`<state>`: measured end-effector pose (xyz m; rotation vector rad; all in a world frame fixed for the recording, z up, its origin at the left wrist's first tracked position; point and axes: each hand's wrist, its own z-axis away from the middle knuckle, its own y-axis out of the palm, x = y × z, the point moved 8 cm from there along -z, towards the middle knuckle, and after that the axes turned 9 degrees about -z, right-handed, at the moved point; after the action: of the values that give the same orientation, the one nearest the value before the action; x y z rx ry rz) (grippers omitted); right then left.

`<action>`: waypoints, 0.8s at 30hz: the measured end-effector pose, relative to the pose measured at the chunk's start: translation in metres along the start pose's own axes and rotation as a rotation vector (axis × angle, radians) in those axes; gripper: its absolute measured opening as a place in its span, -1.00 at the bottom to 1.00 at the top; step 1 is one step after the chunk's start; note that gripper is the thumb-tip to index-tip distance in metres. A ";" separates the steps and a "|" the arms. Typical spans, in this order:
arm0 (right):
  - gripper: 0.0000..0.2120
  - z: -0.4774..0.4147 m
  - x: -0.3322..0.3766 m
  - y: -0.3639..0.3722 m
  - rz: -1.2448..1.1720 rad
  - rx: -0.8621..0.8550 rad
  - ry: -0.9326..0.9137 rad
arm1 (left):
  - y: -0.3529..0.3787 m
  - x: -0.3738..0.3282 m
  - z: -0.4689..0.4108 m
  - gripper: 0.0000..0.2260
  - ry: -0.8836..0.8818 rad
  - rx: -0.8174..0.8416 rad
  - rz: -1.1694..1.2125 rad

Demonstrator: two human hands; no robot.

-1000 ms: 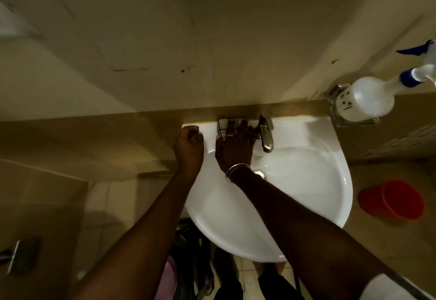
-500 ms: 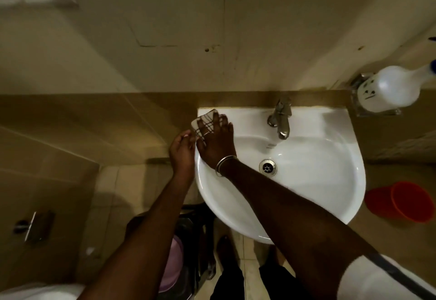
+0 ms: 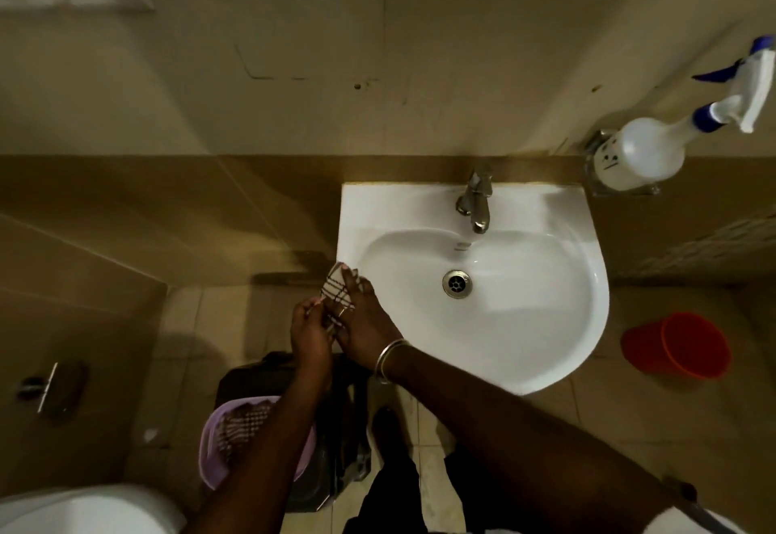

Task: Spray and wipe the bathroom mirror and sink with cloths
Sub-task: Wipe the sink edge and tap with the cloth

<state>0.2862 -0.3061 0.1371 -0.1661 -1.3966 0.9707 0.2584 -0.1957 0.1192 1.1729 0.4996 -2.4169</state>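
Note:
A white sink (image 3: 546,323) hangs on the tiled wall with a chrome tap (image 3: 476,202) at its back and a drain (image 3: 457,283) in the bowl. At the sink's front left rim a checked cloth (image 3: 334,288) lies under my right hand (image 3: 363,323), which presses it against the rim. Beside it, my left hand (image 3: 308,334) touches the cloth's lower edge with its fingertips. A white spray bottle (image 3: 642,153) with a blue trigger stands in a holder on the wall to the right. No mirror is in view.
A red bucket (image 3: 680,351) lies on the floor right of the sink. Below my arms stand a dark bin (image 3: 344,449) and a purple basket (image 3: 210,445) holding a checked cloth. A white toilet edge (image 3: 84,508) shows at bottom left.
Both hands and the cloth have moved from the sink's back left ledge, near the tap, down along the left rim to its front left edge.

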 end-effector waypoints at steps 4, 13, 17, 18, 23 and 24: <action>-0.31 0.033 -0.008 0.000 0.010 0.053 0.068 | -0.007 0.016 0.027 -0.86 0.028 -0.010 -0.132; -0.36 0.136 -0.029 -0.023 0.310 0.177 -0.312 | -0.001 -0.007 0.094 -0.67 0.340 0.048 -0.565; -0.41 0.174 -0.058 -0.043 0.464 0.255 -0.361 | 0.024 -0.015 0.125 -0.68 0.588 0.124 -0.655; -0.41 0.181 -0.064 -0.047 0.508 0.280 -0.377 | 0.030 -0.012 0.131 -0.69 0.603 0.146 -0.650; -0.49 0.207 -0.096 -0.077 0.590 0.304 -0.457 | 0.068 0.001 0.153 -0.71 0.572 0.238 -0.611; -0.49 0.212 -0.098 -0.084 0.606 0.297 -0.484 | 0.075 0.003 0.157 -0.71 0.567 0.250 -0.610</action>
<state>0.1534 -0.5146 0.1650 -0.1379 -1.6522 1.7998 0.1919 -0.3360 0.1974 2.0901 0.8412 -2.6611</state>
